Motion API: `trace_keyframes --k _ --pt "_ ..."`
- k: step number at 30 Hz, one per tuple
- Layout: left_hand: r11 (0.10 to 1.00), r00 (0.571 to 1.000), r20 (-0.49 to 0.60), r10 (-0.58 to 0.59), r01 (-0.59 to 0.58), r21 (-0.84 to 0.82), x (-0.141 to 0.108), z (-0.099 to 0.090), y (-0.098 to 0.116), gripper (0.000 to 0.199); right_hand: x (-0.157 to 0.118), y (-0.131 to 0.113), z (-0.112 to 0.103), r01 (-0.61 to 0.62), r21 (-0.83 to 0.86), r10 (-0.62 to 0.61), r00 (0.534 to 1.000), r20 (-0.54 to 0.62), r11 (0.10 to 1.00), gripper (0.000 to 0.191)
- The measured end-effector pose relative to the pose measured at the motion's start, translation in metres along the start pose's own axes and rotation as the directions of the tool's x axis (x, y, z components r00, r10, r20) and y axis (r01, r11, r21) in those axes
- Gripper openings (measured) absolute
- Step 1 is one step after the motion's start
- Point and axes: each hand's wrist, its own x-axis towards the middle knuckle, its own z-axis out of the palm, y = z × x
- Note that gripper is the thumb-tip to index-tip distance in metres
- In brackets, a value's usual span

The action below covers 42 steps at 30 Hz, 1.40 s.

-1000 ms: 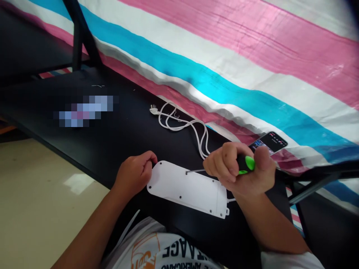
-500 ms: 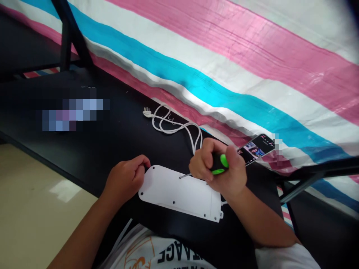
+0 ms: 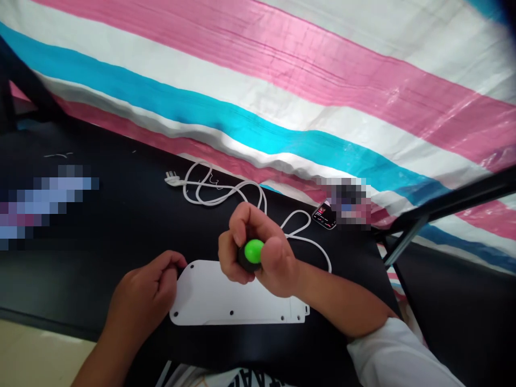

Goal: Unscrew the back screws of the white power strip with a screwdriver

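A white power strip (image 3: pixel 209 298) lies face down on the black table, with several dark screw holes in its back. My left hand (image 3: pixel 151 290) is closed at its left end, fingers curled against the rounded edge. My right hand (image 3: pixel 266 255) is wrapped round a screwdriver (image 3: pixel 253 251) with a green and black handle, held above the strip's far edge. The handle's end points up at me; the shaft and tip are hidden behind my hand. From the strip a white cord (image 3: pixel 237 188) runs back in loops to a plug (image 3: pixel 173 179).
A phone (image 3: pixel 324 214) with a lit screen lies at the table's back right, partly blurred out. A pixelated item (image 3: pixel 48 199) sits on the left. Behind the table (image 3: pixel 133 215) hangs a striped plastic sheet (image 3: pixel 282 129). A black metal frame (image 3: pixel 443 199) stands at right.
The screwdriver has gone from slanted, its shaft showing at a screw hole, to nearly upright. The view has swung right, and the strip appears more level. My left hand stays at its end.
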Motion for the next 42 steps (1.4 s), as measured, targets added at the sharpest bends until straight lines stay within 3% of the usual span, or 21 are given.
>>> trace_keyframes --k 3,6,10,14,20,23,25,26,28,30,32,34,38,40,42 --pt "1.000 1.000 -0.006 0.014 -0.014 0.006 0.000 0.002 -0.003 0.026 0.003 0.007 -0.008 0.015 0.025 -0.016 0.998 0.060 1.000 0.060" --pt "1.000 0.999 -0.030 0.022 -0.021 0.011 -0.001 0.002 0.000 0.027 0.008 0.016 -0.021 -0.057 0.059 0.044 0.979 0.200 0.997 0.056" --pt "0.999 0.998 -0.051 0.033 -0.033 0.000 -0.003 0.000 0.009 0.027 0.017 0.017 -0.030 -0.209 0.036 0.180 0.904 0.387 0.977 0.062" --pt "0.999 0.997 -0.068 0.037 -0.038 -0.002 -0.003 -0.001 0.010 0.029 0.022 0.007 -0.031 -0.110 0.093 0.047 0.856 0.515 0.990 0.061" --pt "0.999 0.999 -0.031 0.043 -0.043 -0.005 -0.001 -0.001 0.006 0.027 0.016 0.010 -0.028 -0.037 0.144 -0.034 0.887 0.461 0.989 0.047" --pt "0.999 0.998 -0.048 0.039 -0.038 0.011 -0.003 -0.002 0.009 0.028 0.012 0.000 -0.025 0.108 -0.074 -0.076 0.936 0.345 0.991 0.041" --pt "0.999 0.998 -0.043 0.041 -0.040 0.021 -0.003 -0.002 0.009 0.029 0.007 -0.015 -0.021 0.198 -0.438 -0.092 0.963 0.252 0.877 0.040" --pt "0.999 0.999 -0.034 0.042 -0.041 0.029 -0.002 -0.002 0.008 0.028 0.004 -0.024 -0.017 0.227 -0.649 -0.115 0.971 0.210 0.726 0.041" --pt "0.998 0.999 -0.014 0.043 -0.043 0.047 0.001 -0.001 0.003 0.027 -0.004 -0.039 -0.005 0.210 -0.940 -0.219 0.964 0.152 0.269 0.042" --pt "0.997 0.999 0.010 0.046 -0.047 0.060 0.003 -0.001 -0.003 0.026 -0.012 -0.049 0.007 0.063 -0.992 -0.293 0.952 0.092 -0.108 0.044" --pt "0.997 0.999 0.008 0.048 -0.049 0.051 0.004 0.000 -0.005 0.025 -0.019 -0.052 0.018 -0.054 -0.957 -0.344 0.938 0.050 -0.286 0.049" --pt "0.998 0.999 0.000 0.047 -0.047 0.046 0.004 -0.001 -0.003 0.025 -0.023 -0.051 0.024 -0.078 -0.935 -0.364 0.930 0.057 -0.345 0.051" --pt "0.999 1.000 0.022 0.016 -0.018 0.050 0.001 -0.004 0.005 0.028 -0.025 -0.057 0.023 0.095 -0.936 -0.243 0.952 0.184 -0.340 0.027" --pt "0.999 0.999 0.052 -0.001 -0.001 0.051 0.002 -0.006 0.006 0.028 -0.026 -0.064 0.020 0.144 -0.952 -0.142 0.972 0.188 -0.270 0.014" --pt "0.998 0.997 0.070 -0.007 0.003 0.062 0.003 -0.006 0.003 0.028 -0.027 -0.072 0.018 0.190 -0.973 -0.060 0.978 0.199 -0.129 0.015"
